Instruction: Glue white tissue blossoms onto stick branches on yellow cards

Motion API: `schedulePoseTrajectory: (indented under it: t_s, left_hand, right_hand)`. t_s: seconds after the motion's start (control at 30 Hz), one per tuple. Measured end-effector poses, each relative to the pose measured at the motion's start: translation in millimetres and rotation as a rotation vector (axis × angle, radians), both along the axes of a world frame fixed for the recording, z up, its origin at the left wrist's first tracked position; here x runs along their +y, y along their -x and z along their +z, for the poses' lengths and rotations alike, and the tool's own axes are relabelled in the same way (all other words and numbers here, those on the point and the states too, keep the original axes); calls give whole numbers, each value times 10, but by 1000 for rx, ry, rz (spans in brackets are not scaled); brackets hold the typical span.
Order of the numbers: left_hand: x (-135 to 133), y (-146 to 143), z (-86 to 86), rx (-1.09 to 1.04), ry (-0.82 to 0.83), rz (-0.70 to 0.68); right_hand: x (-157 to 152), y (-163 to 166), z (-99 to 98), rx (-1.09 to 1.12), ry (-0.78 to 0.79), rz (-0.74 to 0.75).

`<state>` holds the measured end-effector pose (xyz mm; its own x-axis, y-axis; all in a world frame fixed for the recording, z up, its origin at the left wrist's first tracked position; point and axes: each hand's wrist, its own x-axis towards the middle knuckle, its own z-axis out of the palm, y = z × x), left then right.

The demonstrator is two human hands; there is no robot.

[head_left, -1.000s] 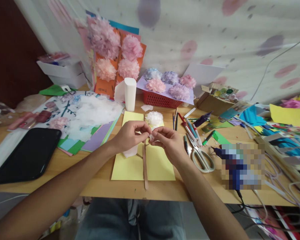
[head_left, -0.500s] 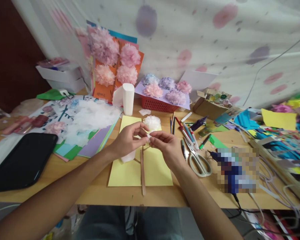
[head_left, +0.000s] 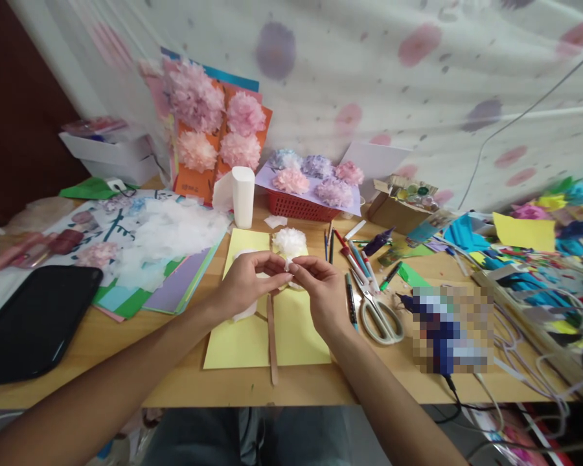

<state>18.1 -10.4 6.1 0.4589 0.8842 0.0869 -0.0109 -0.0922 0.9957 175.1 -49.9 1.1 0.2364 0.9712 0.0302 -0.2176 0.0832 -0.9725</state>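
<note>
Over a yellow sheet of paper [head_left: 301, 336], my left hand [head_left: 252, 285] and my right hand [head_left: 320, 288] meet with their fingertips together. Both pinch a small piece of white tissue paper [head_left: 288, 263], mostly hidden by the fingers. Just beyond them a fluffy white paper flower [head_left: 290, 240] lies on the sheet. A brown paper strip [head_left: 272, 343] runs down the sheet's middle below my hands, with thin brown branches at its sides. More white paper [head_left: 245, 313] shows under my left hand.
A white roll [head_left: 243, 197] stands behind the sheet. Scissors [head_left: 379, 317], markers [head_left: 361, 262] and a blue glue gun [head_left: 440, 333] with a cord lie right. Left are a black tray [head_left: 39, 323] and white tissue sheets [head_left: 175, 226]. Paper flowers top a red basket [head_left: 301, 206].
The view has shifted slightly, so the table things sit a little further left and lower. My hands keep their pinch on the white tissue paper, with fingers slightly moved.
</note>
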Motion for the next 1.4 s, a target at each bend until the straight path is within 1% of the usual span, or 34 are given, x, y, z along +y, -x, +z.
schedulePoseTrajectory:
  t_s: [0.23, 0.47, 0.6, 0.7, 0.8, 0.87, 0.93, 1.03, 1.23, 1.4]
  left_hand:
    - [-17, 19, 57, -40, 49, 26]
    - [-6, 16, 13, -51, 74, 25]
    - [2, 11, 24, -65, 99, 23]
    - [8, 17, 58, -43, 105, 0]
    - [23, 34, 73, 0, 116, -45]
    - [37, 49, 67, 19, 117, -80]
    - [52, 63, 59, 24, 106, -109]
    - [70, 70, 56, 13, 84, -105]
    - [85, 24, 51, -2, 73, -53]
    - [115, -42, 73, -14, 44, -52]
  right_hand:
    - [-12, 30, -4, -15, -23, -5]
    - [-11, 50, -21, -16, -24, -2]
    - [-9, 43, -7, 20, -28, 36]
    - [2, 4, 18, 40, 15, 87]
    - [14, -51, 41, -51, 79, 142]
    - [16, -72, 44, -172, 45, 157]
    - [13, -73, 38, -262, -34, 139]
    - [14, -52, 17, -288, -114, 99]
    - [59, -61, -40, -152, -135, 25]
    - [65, -84, -55, -86, -143, -6]
